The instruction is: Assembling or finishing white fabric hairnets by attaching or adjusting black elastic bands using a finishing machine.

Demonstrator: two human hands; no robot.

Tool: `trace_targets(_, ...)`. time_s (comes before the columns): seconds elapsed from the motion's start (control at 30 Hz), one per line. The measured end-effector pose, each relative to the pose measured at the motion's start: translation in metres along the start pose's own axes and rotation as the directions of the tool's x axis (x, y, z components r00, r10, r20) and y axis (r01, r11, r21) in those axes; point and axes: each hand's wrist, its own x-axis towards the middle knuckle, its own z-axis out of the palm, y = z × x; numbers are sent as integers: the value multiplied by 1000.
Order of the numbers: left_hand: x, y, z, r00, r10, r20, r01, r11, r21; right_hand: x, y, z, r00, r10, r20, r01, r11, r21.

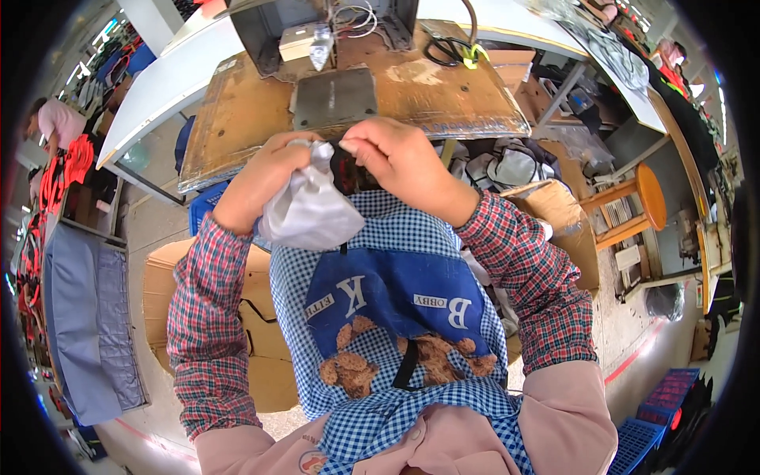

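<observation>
My left hand [263, 180] is closed on a bunched, silvery-white piece of cloth [311, 212] that looks like a small pouch. The cloth hangs down in front of my blue checked apron. Close beside it, my right hand [405, 165] is closed, its thumb pressed against curled fingers. Whatever those fingers may pinch is too small or hidden to make out. Both hands are raised at the near edge of a worn wooden worktable [427, 89]. Just beyond them a dark metal plate [335, 99] is set into the tabletop.
A metal housing [257, 36] stands at the table's back, with a small box [299, 43] inside. Black looped handles [445, 51] lie at the right. Open cardboard boxes [566, 226] flank me, and light fabric [507, 162] is heaped under the table. A wooden stool [651, 198] stands right.
</observation>
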Motion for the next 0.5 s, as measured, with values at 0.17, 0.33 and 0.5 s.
trace_targets(0.17, 39, -19, -21, 992, 56, -116, -64, 996, -62, 27, 12, 7, 998, 61, -22, -62, 998, -14)
trace_targets(0.33, 69, -17, -33, 960, -265, -87, 202, 876, -438, 44, 32, 13, 982, 175, -71, -170, 982, 77)
trace_targets(0.5, 88, -31, -53, 993, -96, -67, 70, 943, -325, 59, 43, 19, 973, 214, -84, -205, 973, 108)
